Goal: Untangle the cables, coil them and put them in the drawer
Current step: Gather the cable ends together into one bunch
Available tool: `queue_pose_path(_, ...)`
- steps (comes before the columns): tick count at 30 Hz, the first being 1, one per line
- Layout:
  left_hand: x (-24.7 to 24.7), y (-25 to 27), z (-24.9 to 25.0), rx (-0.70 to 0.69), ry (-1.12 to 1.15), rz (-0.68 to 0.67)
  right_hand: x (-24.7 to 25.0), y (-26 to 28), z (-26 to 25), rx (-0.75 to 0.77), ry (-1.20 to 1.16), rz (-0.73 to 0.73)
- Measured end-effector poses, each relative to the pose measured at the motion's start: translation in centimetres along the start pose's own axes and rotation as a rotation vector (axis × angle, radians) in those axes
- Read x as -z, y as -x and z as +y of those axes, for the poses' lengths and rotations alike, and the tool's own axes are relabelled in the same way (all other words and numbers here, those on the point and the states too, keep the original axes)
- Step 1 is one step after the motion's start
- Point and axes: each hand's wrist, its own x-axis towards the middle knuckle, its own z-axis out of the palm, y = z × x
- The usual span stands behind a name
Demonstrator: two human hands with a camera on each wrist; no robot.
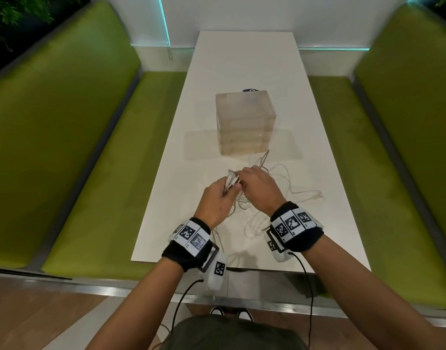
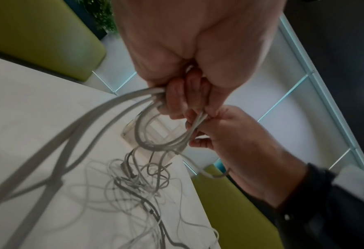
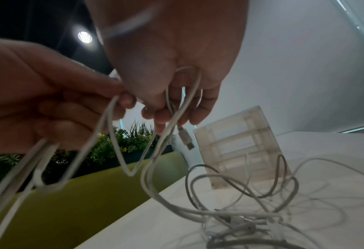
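Observation:
White cables lie in a loose tangle on the white table, in front of a translucent drawer unit whose drawers look closed. My left hand grips a small bundle of cable loops above the table, with several strands trailing down to the tangle. Just to its right, my right hand pinches a strand of the same cable at the bundle. In the right wrist view a loop runs through my right hand and a USB plug hangs below it. My left hand is beside it.
Green padded benches run along both long sides of the table. A small dark blue object peeks out behind the drawer unit. The table's near edge is just below my wrists. Plants stand behind the left bench.

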Motion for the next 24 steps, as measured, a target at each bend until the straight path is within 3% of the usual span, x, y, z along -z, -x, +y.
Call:
queue_pose_path(7,3.5,0.0,1.2,-0.04,0.195,0.159,-1.9,0.5,4.3,-0.171,0.025,-0.005)
queue_pose_path(11,4.4,0.6,0.7,-0.058,0.181,0.155,-1.9,0.4,5.3,-0.116,0.023,0.08)
queue_pose_path(14,4.6,0.8,0.5,-0.016,0.264,0.223,-2.3,0.3,5.6,-0.151,-0.058,0.13)
queue_pose_path(17,5.6,0.8,0.8,0.037,0.379,0.312,-2.6,0.7,6.9,-0.224,-0.145,0.084)
queue_pose_path(24,7.3,0.8,1.1,0.013,0.495,0.345,-1.8,2.1,9.4,-0.39,0.05,-0.041)
